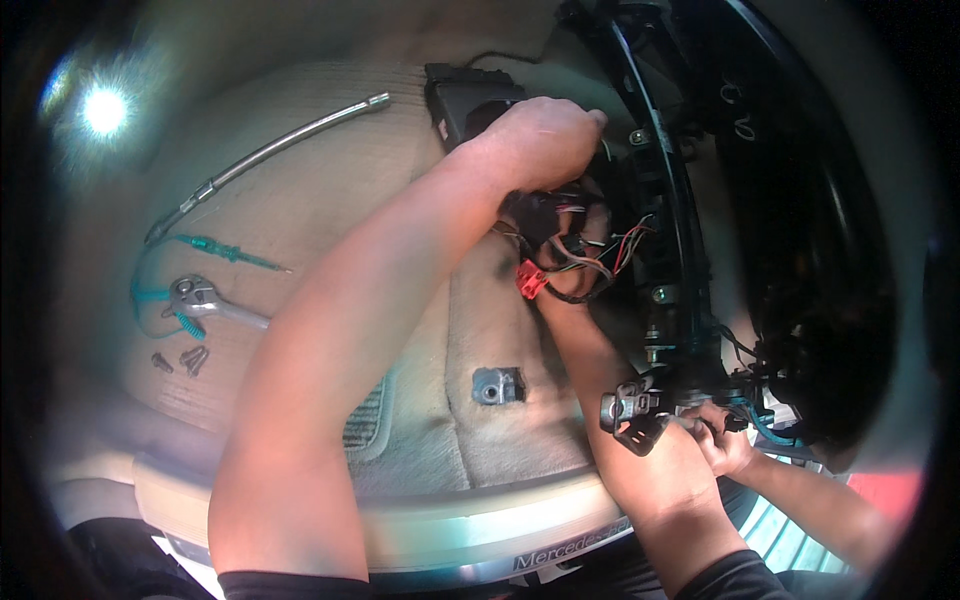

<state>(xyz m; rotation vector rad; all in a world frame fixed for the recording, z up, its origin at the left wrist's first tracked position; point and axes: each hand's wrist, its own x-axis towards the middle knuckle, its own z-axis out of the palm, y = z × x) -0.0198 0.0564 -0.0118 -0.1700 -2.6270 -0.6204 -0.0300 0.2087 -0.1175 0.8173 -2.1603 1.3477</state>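
Observation:
My left hand (pixel 545 140) is closed, its back upward, above a bundle of wires beside a black beam (pixel 655 125). Its fingertips curl out of sight, so what they pinch cannot be made out. Below it, my right hand (pixel 570 278) reaches up from underneath, its fingers wrapped round the wiring harness (pixel 590 262) and partly hidden by it. Thin red, white and black wires spread toward the beam. A red connector (pixel 530 279) hangs next to my right hand, and a black connector (pixel 533 215) sits between both hands. Behind my left hand lies a black box (pixel 470 100).
On the beige carpet at left lie a long metal extension bar (pixel 290 135), a teal probe (pixel 225 250) with a coiled lead, a ratchet (pixel 195 295) and several bolts (pixel 195 360). A metal bracket (pixel 490 387) shows through the carpet. Another person's hand (pixel 720 445) works at lower right.

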